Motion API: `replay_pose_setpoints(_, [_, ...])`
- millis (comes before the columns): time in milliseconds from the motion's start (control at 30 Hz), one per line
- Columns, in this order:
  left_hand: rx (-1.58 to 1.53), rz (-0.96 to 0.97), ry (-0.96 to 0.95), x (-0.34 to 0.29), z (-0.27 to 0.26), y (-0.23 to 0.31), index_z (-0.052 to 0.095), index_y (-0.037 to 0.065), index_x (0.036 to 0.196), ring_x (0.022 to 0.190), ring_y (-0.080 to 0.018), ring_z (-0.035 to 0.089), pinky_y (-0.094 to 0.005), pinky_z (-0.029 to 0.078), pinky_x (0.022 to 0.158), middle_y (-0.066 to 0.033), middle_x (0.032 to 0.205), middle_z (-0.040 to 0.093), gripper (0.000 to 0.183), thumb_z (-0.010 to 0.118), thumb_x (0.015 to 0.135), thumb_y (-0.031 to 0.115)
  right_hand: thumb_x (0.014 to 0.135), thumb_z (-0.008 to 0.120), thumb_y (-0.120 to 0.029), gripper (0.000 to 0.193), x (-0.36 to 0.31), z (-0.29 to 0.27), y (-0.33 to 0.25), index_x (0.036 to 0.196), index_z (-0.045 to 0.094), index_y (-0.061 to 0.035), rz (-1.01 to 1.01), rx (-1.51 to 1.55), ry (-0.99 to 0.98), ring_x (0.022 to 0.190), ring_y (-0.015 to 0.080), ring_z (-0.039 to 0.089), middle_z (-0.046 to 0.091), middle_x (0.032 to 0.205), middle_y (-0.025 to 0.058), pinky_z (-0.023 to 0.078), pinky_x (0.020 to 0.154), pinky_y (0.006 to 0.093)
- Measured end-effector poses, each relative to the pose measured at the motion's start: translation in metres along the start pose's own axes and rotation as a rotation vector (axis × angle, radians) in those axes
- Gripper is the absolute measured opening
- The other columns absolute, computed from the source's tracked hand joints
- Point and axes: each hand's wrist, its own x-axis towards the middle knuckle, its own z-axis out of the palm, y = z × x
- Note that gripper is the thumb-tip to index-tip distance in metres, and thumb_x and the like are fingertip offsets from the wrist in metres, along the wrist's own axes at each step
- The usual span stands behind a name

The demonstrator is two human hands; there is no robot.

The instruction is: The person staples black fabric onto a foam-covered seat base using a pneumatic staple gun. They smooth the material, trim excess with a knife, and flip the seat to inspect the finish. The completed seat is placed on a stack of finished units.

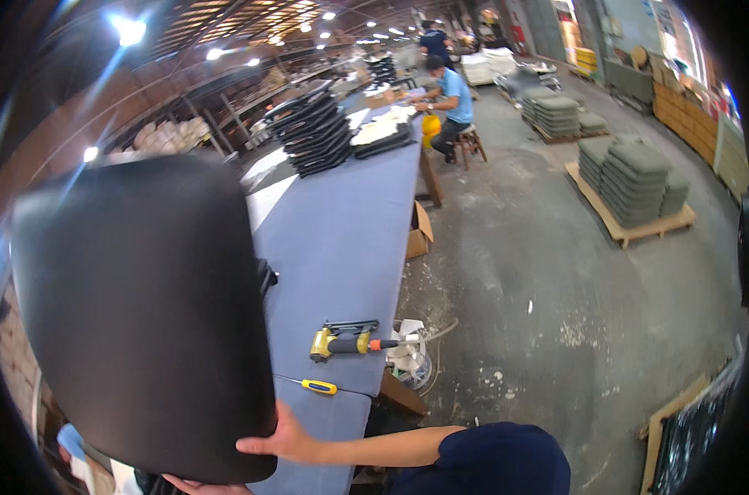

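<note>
A large black padded seat cushion (152, 313) stands tilted up at the left, its smooth face toward me. My right hand (288, 437) grips its lower right edge, thumb on the face and the other fingers behind it. My left hand (205, 487) holds the bottom edge; only part of it shows at the frame's lower rim. On the blue-grey covered table (333, 239), just right of the cushion, lie a yellow and black staple gun (341, 341) with an air hose and a yellow-handled screwdriver (318, 386). A small dark object (266, 276) is partly hidden behind the cushion.
Stacked black seat pieces (311, 128) stand farther along the table. A person in light blue (453, 95) sits working at its far right side. Beside the table are a bag-lined bin (412, 367) and a cardboard box (420, 231). Grey cushions (638, 177) sit on a pallet at right.
</note>
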Motion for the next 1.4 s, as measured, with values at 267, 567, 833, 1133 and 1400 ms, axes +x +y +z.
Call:
replay_pose_setpoints(267, [0.283,0.263,0.071,0.121,-0.147,-0.045,0.039,0.000,0.156,0.146,-0.0312,0.044,-0.0470,0.035,0.122,-0.0176,0.161,0.043,0.059,0.054,0.109,0.034,0.092,0.078,-0.019,0.075,0.132,0.024,-0.006,0.151,0.035,-0.0030,-0.085,0.341,0.077,0.126,0.0253,0.059,0.057,0.140,0.0118,0.048,0.113,0.0423])
replay_pose_setpoints(567, [1.747,-0.125,-0.323,0.065,-0.301,-0.094,0.055,0.006,0.145,0.133,-0.0379,0.056,-0.0499,0.041,0.115,-0.0183,0.146,0.058,0.056,0.069,0.096,0.028,0.106,0.059,-0.038,0.064,0.243,0.079,-0.038,0.155,0.045,0.0011,-0.848,-0.308,0.384,0.141,0.0319,0.050,0.049,0.155,0.0194,0.041,0.120,0.0465])
replay_pose_setpoints(833, [1.862,-0.127,-0.316,0.160,-0.401,-0.133,0.058,0.007,0.141,0.139,-0.0379,0.044,-0.0539,0.028,0.123,-0.0166,0.147,0.051,0.049,0.062,0.100,0.034,0.097,0.074,-0.037,0.067,0.390,0.094,0.016,0.148,0.052,-0.0011,-0.529,0.073,0.277,0.131,0.0330,0.058,0.055,0.150,0.0150,0.049,0.113,0.0527])
replay_pose_setpoints(1133, [1.803,-0.059,-0.288,0.187,-0.390,-0.158,0.065,0.010,0.105,0.108,-0.0320,0.052,-0.0460,0.039,0.099,-0.0106,0.107,0.053,0.015,0.069,0.093,0.017,0.097,0.074,-0.040,0.072,0.463,-0.065,0.211,0.153,0.047,-0.0038,-0.044,-0.070,0.337,0.140,0.0306,0.048,0.049,0.156,0.0102,0.041,0.118,0.0512])
replay_pose_setpoints(1400, [1.881,-0.042,-0.199,0.187,-0.415,-0.129,0.072,0.013,0.116,0.124,-0.0361,0.054,-0.0541,0.044,0.104,-0.0125,0.126,0.061,0.027,0.070,0.090,0.022,0.103,0.064,-0.017,0.038,0.136,-0.092,0.325,0.134,0.058,0.0042,0.515,-0.396,0.437,0.106,0.0276,0.068,0.068,0.114,0.0145,0.057,0.098,0.0439])
